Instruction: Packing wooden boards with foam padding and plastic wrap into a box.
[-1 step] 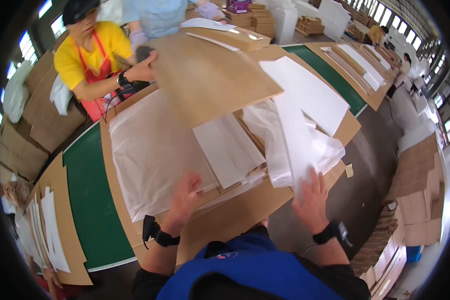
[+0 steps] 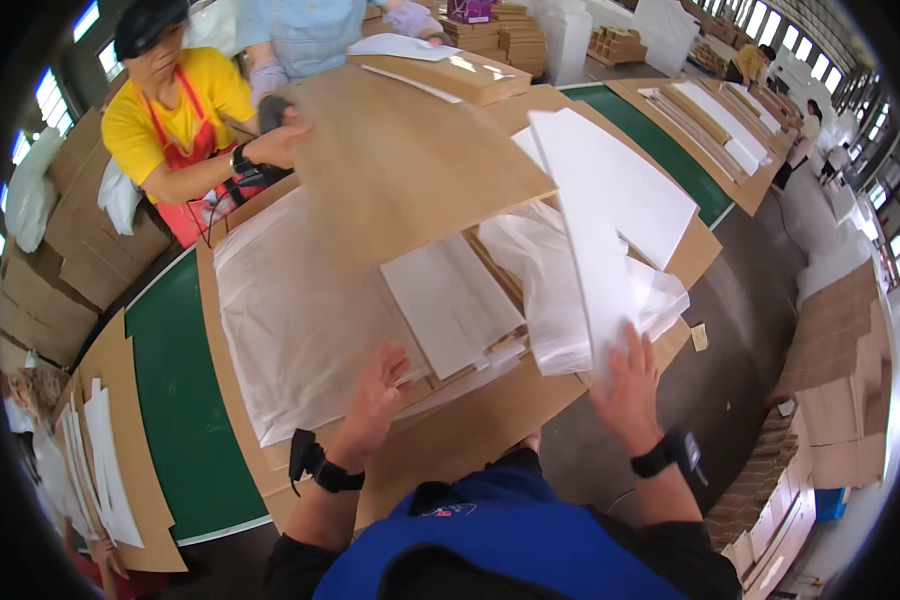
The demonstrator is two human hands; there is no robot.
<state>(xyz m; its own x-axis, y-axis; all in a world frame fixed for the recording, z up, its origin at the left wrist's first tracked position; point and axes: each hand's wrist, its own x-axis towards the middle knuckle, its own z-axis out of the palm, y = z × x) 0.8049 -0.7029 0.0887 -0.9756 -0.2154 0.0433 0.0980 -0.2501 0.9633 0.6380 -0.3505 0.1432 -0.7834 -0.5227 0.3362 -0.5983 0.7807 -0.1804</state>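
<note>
Left hand [image 2: 375, 397] loosely curled, right hand [image 2: 628, 390] in a pinch, forearms [image 2: 324, 512] apart.

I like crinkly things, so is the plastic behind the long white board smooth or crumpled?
Crumpled: the plastic shows wrinkles on both sides of the long white board by the right hand.

Left hand [image 2: 374, 402] has room rightward; brown panel [image 2: 420, 165] blocks ahead.

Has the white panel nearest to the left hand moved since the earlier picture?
No: the white panel shows no clear shift either way against the brown cardboard sheet.
</note>
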